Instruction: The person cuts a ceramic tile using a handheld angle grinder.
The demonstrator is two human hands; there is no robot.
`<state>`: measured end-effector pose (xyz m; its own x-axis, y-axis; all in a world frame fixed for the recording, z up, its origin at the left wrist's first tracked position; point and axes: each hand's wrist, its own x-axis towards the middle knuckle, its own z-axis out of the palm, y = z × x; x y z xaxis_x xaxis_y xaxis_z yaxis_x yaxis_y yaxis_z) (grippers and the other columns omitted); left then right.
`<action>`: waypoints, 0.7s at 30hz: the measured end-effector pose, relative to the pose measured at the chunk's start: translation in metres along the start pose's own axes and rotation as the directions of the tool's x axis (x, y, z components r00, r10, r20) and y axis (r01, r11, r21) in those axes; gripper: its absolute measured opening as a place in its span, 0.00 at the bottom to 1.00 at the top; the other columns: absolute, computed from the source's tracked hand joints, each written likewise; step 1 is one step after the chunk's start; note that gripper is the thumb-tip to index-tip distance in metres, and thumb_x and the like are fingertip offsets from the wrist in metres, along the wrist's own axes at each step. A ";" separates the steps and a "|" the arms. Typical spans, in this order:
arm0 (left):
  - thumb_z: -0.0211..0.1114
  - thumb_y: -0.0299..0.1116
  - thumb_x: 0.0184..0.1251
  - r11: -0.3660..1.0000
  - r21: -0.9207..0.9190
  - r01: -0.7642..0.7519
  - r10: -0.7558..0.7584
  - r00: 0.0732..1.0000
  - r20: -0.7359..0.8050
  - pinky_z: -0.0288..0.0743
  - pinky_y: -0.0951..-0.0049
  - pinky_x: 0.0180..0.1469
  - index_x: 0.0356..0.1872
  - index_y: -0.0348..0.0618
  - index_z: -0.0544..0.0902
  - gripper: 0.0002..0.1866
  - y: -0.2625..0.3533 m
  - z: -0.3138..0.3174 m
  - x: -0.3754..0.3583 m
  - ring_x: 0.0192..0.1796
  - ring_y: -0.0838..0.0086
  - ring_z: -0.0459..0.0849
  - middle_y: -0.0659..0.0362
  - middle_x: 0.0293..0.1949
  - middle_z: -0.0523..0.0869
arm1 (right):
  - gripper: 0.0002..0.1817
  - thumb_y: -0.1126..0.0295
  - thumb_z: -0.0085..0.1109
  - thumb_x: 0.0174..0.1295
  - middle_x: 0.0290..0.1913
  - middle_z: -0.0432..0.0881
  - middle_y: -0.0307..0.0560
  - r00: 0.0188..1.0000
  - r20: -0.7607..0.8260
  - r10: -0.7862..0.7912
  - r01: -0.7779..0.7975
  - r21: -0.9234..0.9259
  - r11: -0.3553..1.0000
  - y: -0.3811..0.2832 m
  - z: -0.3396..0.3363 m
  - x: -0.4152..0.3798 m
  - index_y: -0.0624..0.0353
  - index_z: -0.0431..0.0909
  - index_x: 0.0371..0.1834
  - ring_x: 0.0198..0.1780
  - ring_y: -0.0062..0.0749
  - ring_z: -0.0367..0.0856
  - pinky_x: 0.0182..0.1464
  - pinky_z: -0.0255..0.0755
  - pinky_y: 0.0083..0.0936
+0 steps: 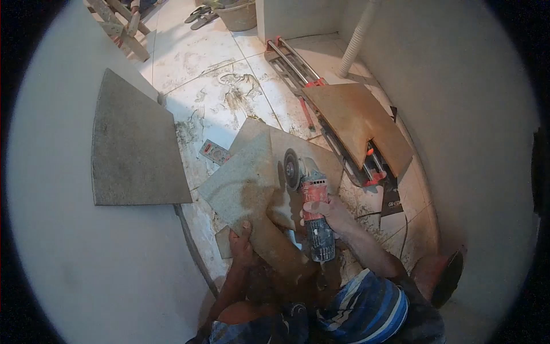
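Note:
My right hand (326, 212) is wrapped round the red and black body of an angle grinder (318, 232). The grinder's cutting disc (291, 169) stands on edge at the top, overlapping the right side of a tile in this view. That dusty tile (246, 178) is tilted in front of my knees, and my left hand (241, 243) grips its lower left edge with the thumb on top. Behind it lies another large tile (315, 148) on the floor. A small grey and red item (215, 152) sits just left of the tiles.
One grey tile (137, 149) leans on the left wall. To the right, a notched brown tile (349, 109) lies over a rail tile cutter (295, 64). A corrugated pipe (357, 43), bucket (238, 17) and slippers (201, 18) are further back. A cord (405, 241) runs near my right arm.

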<state>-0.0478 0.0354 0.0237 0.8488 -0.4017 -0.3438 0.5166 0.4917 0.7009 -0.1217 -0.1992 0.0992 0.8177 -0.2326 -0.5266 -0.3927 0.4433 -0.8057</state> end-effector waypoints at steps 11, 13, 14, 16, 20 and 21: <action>0.63 0.37 0.74 0.997 0.053 -0.056 0.058 0.997 -0.042 0.78 0.63 0.56 0.60 0.38 0.72 0.20 -0.023 -0.015 0.014 0.52 0.67 0.83 0.54 0.52 0.83 | 0.16 0.66 0.69 0.59 0.36 0.84 0.47 0.999 0.049 -0.021 0.022 -0.015 1.000 0.020 0.001 0.013 0.63 0.76 0.45 0.34 0.33 0.86 0.40 0.80 0.29; 0.63 0.37 0.74 0.995 0.087 -0.043 0.044 0.999 -0.011 0.78 0.64 0.56 0.59 0.38 0.72 0.20 -0.022 -0.017 0.013 0.52 0.68 0.83 0.54 0.52 0.83 | 0.17 0.66 0.69 0.59 0.36 0.83 0.46 0.998 0.037 -0.049 0.050 -0.018 0.999 0.020 0.003 0.013 0.64 0.76 0.44 0.34 0.33 0.86 0.40 0.80 0.28; 0.62 0.37 0.74 0.992 0.120 -0.030 0.028 0.999 0.018 0.78 0.64 0.56 0.59 0.38 0.72 0.19 -0.021 -0.018 0.013 0.52 0.68 0.83 0.54 0.52 0.83 | 0.17 0.66 0.69 0.59 0.36 0.83 0.46 0.998 0.038 -0.050 0.051 -0.017 0.999 0.020 0.003 0.014 0.64 0.76 0.44 0.34 0.33 0.86 0.40 0.80 0.28; 0.62 0.38 0.75 0.987 0.162 -0.021 0.024 1.000 -0.015 0.77 0.64 0.57 0.59 0.38 0.73 0.19 -0.016 -0.009 0.008 0.52 0.68 0.83 0.55 0.52 0.83 | 0.17 0.65 0.69 0.59 0.35 0.83 0.46 0.999 0.042 -0.018 0.021 -0.055 0.998 0.020 0.001 0.017 0.63 0.76 0.44 0.34 0.33 0.86 0.40 0.80 0.28; 0.62 0.38 0.75 0.982 0.190 0.010 -0.002 0.999 -0.043 0.76 0.66 0.57 0.57 0.37 0.73 0.19 -0.022 -0.018 0.008 0.53 0.70 0.82 0.56 0.52 0.83 | 0.16 0.66 0.69 0.59 0.36 0.83 0.45 0.998 0.067 -0.020 0.020 0.001 1.000 0.020 0.003 0.018 0.63 0.76 0.45 0.34 0.32 0.86 0.39 0.80 0.28; 0.62 0.38 0.75 0.981 0.191 0.009 -0.001 0.999 -0.038 0.76 0.66 0.57 0.57 0.37 0.73 0.19 -0.024 -0.020 0.010 0.53 0.70 0.82 0.56 0.52 0.83 | 0.16 0.66 0.69 0.59 0.36 0.84 0.45 0.999 0.039 -0.018 0.018 0.008 1.000 0.018 0.006 0.017 0.63 0.76 0.44 0.34 0.32 0.86 0.39 0.80 0.28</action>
<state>-0.0496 0.0358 -0.0090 0.8518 -0.3724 -0.3685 0.4929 0.3313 0.8046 -0.1119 -0.1901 0.0775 0.8405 -0.2068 -0.5008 -0.3747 0.4456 -0.8130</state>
